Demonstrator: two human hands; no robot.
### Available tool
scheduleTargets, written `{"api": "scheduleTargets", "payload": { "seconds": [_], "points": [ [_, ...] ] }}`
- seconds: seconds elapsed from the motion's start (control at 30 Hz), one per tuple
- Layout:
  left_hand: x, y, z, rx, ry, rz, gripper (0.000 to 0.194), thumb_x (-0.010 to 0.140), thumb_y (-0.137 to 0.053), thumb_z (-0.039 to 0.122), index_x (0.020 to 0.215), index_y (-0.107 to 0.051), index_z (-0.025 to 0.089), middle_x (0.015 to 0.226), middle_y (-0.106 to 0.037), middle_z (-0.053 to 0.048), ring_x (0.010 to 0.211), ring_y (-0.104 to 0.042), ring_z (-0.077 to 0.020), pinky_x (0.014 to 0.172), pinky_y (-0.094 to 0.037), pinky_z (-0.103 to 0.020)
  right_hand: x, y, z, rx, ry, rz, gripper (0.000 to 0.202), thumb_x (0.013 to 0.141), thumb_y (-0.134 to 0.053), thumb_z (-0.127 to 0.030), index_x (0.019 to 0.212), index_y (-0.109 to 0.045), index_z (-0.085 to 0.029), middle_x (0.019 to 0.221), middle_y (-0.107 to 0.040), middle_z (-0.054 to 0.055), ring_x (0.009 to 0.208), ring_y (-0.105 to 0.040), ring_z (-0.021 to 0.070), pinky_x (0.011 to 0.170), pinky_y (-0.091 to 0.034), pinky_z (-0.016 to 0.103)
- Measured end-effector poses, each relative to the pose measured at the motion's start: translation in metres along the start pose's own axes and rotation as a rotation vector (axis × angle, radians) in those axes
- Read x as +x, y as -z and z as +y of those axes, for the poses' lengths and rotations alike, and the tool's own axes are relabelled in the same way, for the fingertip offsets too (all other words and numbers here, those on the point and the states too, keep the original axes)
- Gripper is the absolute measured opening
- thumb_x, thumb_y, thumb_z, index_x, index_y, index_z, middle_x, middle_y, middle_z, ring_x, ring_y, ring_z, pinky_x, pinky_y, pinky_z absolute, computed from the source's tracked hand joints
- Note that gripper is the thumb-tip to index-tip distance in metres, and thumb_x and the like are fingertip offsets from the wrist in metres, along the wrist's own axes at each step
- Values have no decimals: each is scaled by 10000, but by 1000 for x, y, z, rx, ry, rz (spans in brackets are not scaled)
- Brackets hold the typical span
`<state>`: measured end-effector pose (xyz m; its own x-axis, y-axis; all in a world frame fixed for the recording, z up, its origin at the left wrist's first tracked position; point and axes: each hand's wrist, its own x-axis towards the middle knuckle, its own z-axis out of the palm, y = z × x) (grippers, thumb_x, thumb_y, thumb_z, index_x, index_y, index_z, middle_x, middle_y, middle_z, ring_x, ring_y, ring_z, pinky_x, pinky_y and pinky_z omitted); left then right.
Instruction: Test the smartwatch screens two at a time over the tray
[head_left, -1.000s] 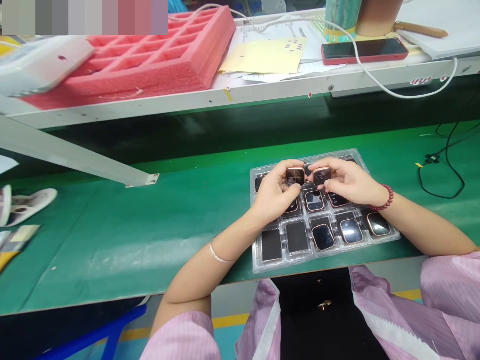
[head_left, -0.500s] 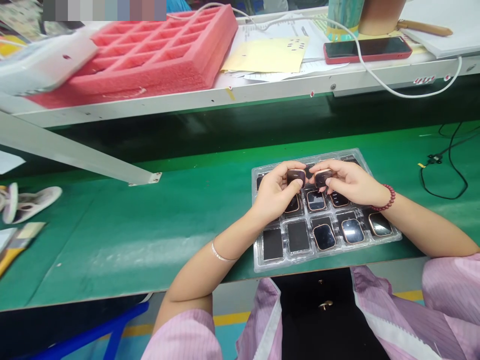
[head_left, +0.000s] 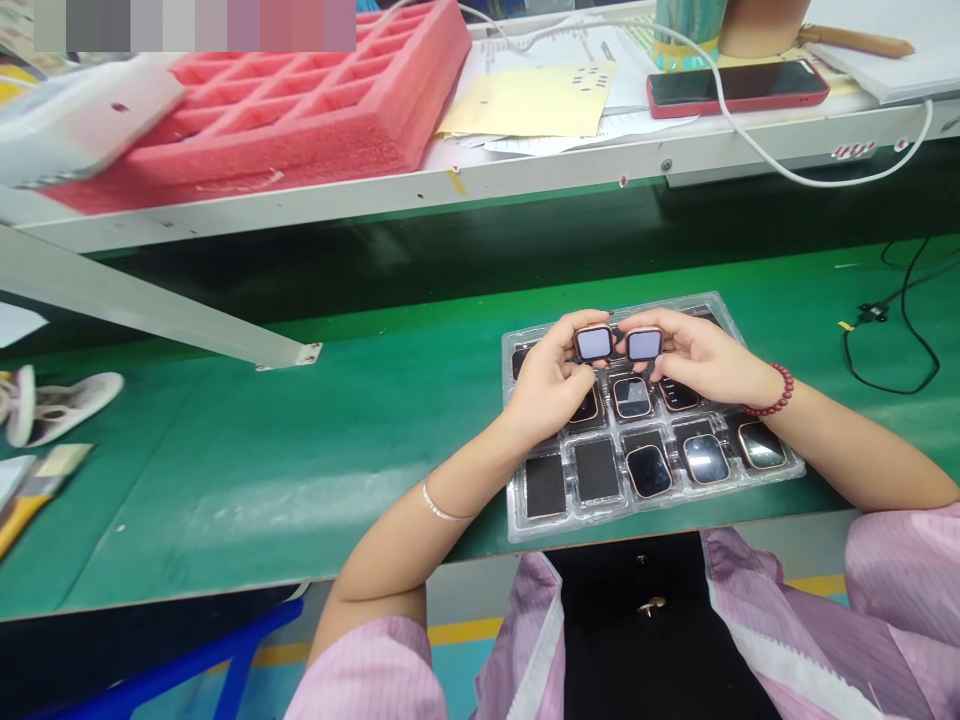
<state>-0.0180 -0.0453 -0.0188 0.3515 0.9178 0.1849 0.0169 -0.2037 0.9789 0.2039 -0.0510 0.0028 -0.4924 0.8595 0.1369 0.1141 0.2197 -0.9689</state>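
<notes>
Two smartwatches with lit, whitish screens are held side by side above a clear plastic tray (head_left: 525,527). My left hand (head_left: 551,385) grips the left watch (head_left: 595,343) between its fingers, with the thumb below the screen. The right watch (head_left: 643,345) is in my right hand (head_left: 701,360), its thumb at the lower right of the case. Several dark-screened watches, among them one in the front row (head_left: 649,471), lie in the tray's compartments. Two front-left compartments show only black inserts (head_left: 545,486). My hands cover part of the tray's back rows.
A white shelf (head_left: 525,172) runs across the back, bearing a red foam tray (head_left: 300,150), papers and a phone (head_left: 739,90). Its slanted support (head_left: 187,305) meets the green table (head_left: 262,450). A brush (head_left: 45,490) lies left, a black cable (head_left: 874,385) right.
Both watch screens have gone from dark to lit. My thumbs have moved down off the screens, while both hands stay over the tray.
</notes>
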Motion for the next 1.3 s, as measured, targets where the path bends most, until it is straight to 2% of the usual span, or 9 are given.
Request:
{"api": "scheduleTargets", "payload": {
  "seconds": [0.1, 0.2, 0.5, 0.67, 0.8, 0.97, 1.13, 1.3],
  "points": [
    [-1, -1, 4, 20, 15, 10, 458, 772, -672, 173, 1224, -603, 198, 1188, -698, -86, 1046, -691, -215, 858, -582, -313, 0, -2, -2, -16, 31, 22, 415, 797, -586, -68, 1185, -664, -191, 1250, -688, 89, 1023, -706, 197, 840, -644, 331],
    [-2, -1, 6, 11, 23, 15, 364, 816, -690, 222, 1172, -621, 184, 1144, -716, -96, 1009, -699, -214, 829, -574, -306, -1, -2, -2, -10, 16, 41, 358, 838, -593, -106, 1181, -665, -183, 1194, -705, 97, 962, -717, 194, 785, -652, 327],
    [-1, 0, 5, 14, 9, 20, 356, 814, -710, 238, 1153, -621, 177, 1160, -711, -106, 1008, -699, -212, 821, -563, -301, -1, -2, -2, -8, 3, 30, 341, 832, -598, -110, 1158, -671, -176, 1120, -722, 91, 912, -720, 191, 750, -654, 328],
    [-3, -1, 7, 27, 23, 26, 371, 815, -705, 248, 1169, -618, 180, 1122, -720, -99, 1007, -705, -221, 803, -565, -299, -1, -3, -3, 6, 2, 40, 334, 817, -601, -102, 1133, -676, -176, 1116, -722, 91, 937, -726, 201, 743, -656, 319],
    [-3, 0, 7, 44, 35, 32, 449, 791, -725, 233, 1221, -606, 187, 1106, -720, -86, 984, -699, -207, 818, -563, -302, -1, -3, -3, -11, 25, 27, 380, 788, -610, -82, 1148, -675, -183, 1157, -722, 91, 1016, -725, 224, 797, -656, 344],
    [-2, 1, 6, 6, 10, 22, 351, 825, -731, 318, 1136, -636, 187, 1015, -725, -74, 954, -699, -210, 828, -569, -326, -1, -3, -4, -4, 4, 9, 314, 856, -580, -127, 1146, -689, -182, 1187, -723, 93, 998, -733, 211, 784, -663, 336],
    [-2, 1, 8, -8, 9, 28, 366, 820, -757, 363, 1121, -649, 185, 1037, -728, -82, 968, -699, -213, 824, -567, -317, -1, -2, -4, -34, 12, 20, 366, 803, -611, -105, 1153, -691, -179, 1206, -722, 94, 1064, -719, 235, 847, -652, 363],
    [-2, 1, 8, -39, 47, 25, 330, 852, -729, 409, 1080, -663, 180, 1011, -734, -85, 918, -702, -202, 753, -575, -297, -1, -2, -6, -20, -3, 19, 315, 834, -594, -135, 1128, -701, -172, 1176, -728, 91, 933, -731, 197, 775, -657, 337]
  ]
}}
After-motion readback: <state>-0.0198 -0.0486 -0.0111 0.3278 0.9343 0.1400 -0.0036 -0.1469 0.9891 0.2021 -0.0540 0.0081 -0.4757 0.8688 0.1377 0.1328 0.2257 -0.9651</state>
